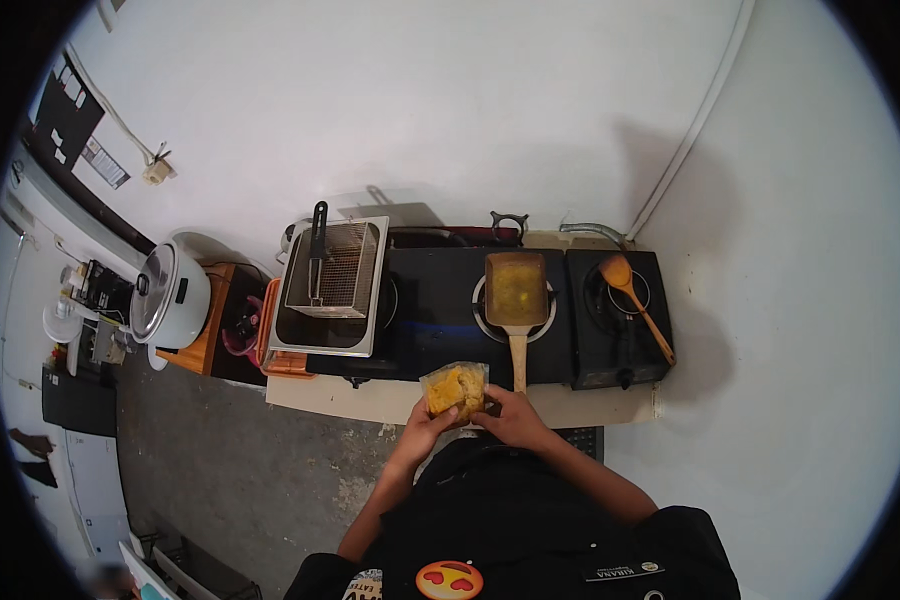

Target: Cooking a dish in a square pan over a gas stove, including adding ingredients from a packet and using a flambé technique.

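Observation:
Between my two hands is a clear plastic bag (456,390) of yellow-orange food, held just in front of the stove's front edge. My left hand (423,431) grips its lower left side, thumb on the front. On the lower right, my right hand (511,417) pinches the bag with thumb and fingers. Beyond the right hand a rectangular pan (517,289) rests over a burner, with a thin yellowish layer inside. Its light wooden handle points toward me and passes behind the right hand. What exactly the food is, I cannot tell.
A wooden spatula (634,304) lies across the single burner (622,360) at right. Left on the black stove (435,300) stands a steel fryer (277,337) with a wire basket (345,262). Farther left are an orange tray (289,365) and a white rice cooker (187,300). Walls rise behind and right.

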`<state>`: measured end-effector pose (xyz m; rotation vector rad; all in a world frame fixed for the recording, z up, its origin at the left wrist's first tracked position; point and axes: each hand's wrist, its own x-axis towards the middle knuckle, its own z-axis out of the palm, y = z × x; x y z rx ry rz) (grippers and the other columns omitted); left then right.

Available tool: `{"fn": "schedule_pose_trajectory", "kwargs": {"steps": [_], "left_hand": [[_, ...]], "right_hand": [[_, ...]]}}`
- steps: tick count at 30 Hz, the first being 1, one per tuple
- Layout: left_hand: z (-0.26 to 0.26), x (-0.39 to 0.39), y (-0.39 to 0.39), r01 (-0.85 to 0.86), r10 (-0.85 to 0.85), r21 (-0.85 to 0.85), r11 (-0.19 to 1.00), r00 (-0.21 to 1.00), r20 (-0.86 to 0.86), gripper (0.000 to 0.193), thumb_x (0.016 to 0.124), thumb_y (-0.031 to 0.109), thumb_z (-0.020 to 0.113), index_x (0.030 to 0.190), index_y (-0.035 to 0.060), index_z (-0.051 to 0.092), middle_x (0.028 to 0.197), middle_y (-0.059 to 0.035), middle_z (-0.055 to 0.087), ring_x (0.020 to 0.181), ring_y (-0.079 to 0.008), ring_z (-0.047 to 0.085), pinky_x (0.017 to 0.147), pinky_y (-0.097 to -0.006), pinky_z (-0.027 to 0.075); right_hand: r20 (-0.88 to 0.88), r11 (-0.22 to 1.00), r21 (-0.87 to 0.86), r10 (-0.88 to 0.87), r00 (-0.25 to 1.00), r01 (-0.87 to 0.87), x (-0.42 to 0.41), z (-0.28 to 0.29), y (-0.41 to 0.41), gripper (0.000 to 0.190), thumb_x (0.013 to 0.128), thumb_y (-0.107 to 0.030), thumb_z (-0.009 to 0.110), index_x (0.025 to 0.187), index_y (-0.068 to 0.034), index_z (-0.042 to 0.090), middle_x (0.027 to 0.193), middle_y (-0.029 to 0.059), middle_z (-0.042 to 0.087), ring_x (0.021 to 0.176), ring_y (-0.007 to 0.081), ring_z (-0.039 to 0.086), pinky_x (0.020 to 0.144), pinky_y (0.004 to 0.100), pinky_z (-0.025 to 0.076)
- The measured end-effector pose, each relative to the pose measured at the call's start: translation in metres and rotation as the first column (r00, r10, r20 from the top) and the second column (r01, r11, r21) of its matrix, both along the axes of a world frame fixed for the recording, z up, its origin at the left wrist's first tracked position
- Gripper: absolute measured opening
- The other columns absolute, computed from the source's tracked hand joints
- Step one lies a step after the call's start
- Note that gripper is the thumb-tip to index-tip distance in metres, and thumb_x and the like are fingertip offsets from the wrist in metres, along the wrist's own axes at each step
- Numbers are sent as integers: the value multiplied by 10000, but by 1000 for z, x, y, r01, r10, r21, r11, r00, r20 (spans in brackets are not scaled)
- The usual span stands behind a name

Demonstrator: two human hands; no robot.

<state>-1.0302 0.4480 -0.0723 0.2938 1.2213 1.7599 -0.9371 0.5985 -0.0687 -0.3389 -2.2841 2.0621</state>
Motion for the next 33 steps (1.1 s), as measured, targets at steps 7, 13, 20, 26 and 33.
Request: {"fn": "schedule_pose_trajectory", "kwargs": {"steps": [7, 13, 20, 26, 33], "left_hand": [[-11, 15, 26, -225, 208, -26, 974, 933, -294, 339, 837, 35, 471, 1158, -3, 370, 1069, -84, 502, 986, -167, 498, 850, -281, 404], [-2, 16, 37, -149, 178, 112, 982, 925, -336, 462, 867, 162, 427, 1252, 6, 224, 1202, -125, 370, 1117, -194, 377, 947, -308, 289], [21, 20, 39, 228, -127, 280, 932, 933, -337, 829, 831, 537, 311, 1315, 28, -130, 1390, -158, -10, 1289, -253, 63, 1022, -344, 118], [25, 22, 36, 224, -134, 266, 938, 939, -318, 827, 827, 572, 277, 1320, 14, -84, 1401, -133, -48, 1295, -241, 23, 1030, -344, 87], [-35, 14, 28, 159, -197, -167, 973, 950, -244, 618, 869, 431, 368, 1294, -1, 250, 1345, -133, 261, 1271, -225, 181, 1020, -324, 149]], "right_hand": [[-52, 878, 456, -134, 990, 143, 4, 10, -13, 302, 720, -81, 616, 978, 14, 493, 807, 178, 587, 720, 266, 614, 631, 301, 486], [-88, 986, 103, -124, 988, 133, -1, 7, -6, 616, 712, -181, 655, 1195, 10, 323, 1041, 181, 506, 962, 260, 532, 797, 338, 433], [51, 994, 110, -10, 999, 5, 0, 14, 10, 857, 664, -254, 716, 1267, 18, 171, 1231, 186, 336, 1128, 252, 385, 917, 321, 339], [248, 900, -433, 53, 967, 62, 2, 10, 32, 598, 646, -75, 629, 1172, -23, 349, 1050, 122, 489, 928, 190, 516, 795, 306, 428], [246, 701, -707, 113, 963, 99, -15, -54, 140, 407, 600, 34, 514, 990, -57, 442, 814, 54, 516, 652, 127, 495, 513, 251, 391]]}}
